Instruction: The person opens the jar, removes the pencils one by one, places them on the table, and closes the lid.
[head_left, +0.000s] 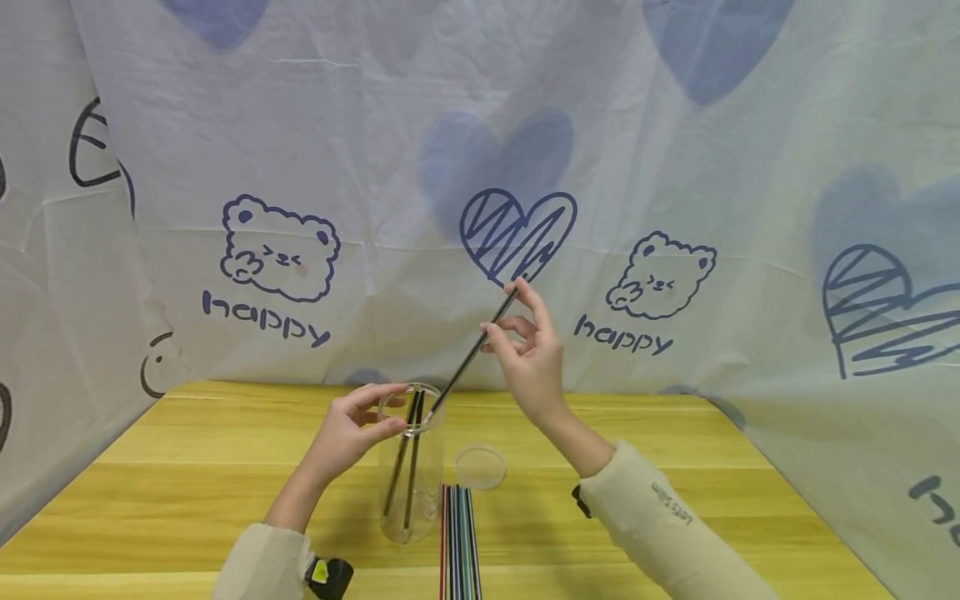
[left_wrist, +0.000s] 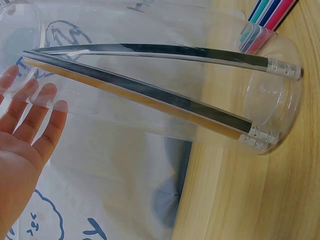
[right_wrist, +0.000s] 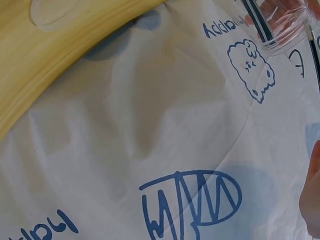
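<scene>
— Clear plastic jar (head_left: pixel 429 468), upright on the table (head_left: pixel 187 467), rim at the left hand (head_left: pixel 347 435). Finger states?

— Left: part-spread, thumb and fingers either side of the rim, holding it. Right hand (head_left: pixel 534 367): thumb and index pinch a dark pencil (head_left: pixel 468 358) towards its upper end, other fingers bent

— Pencil's lower tip?

— At the jar mouth, between left thumb and forefinger, slanting down from the right fingers. Going in or coming out, can't tell

— Doing it well?

— I'd bring the shaft nearer upright, move it along its own length, pinch lightly, keep the left hand steady so the tall jar doesn't tip

— In the way?

— At least two dark pencils inside (left_wrist: pixel 150 92), tops together by the left fingers; likely snag. Left thumb sits close too

— Rest, quick?

— Coloured bundle (head_left: pixel 459 542) below both hands, just beside the jar base; clear round disc (head_left: pixel 481 467), maybe a lid, flat below the right fingers; printed cloth (head_left: pixel 405 275) beyond the fingers. Neither blocks the mouth, I'd say
</scene>
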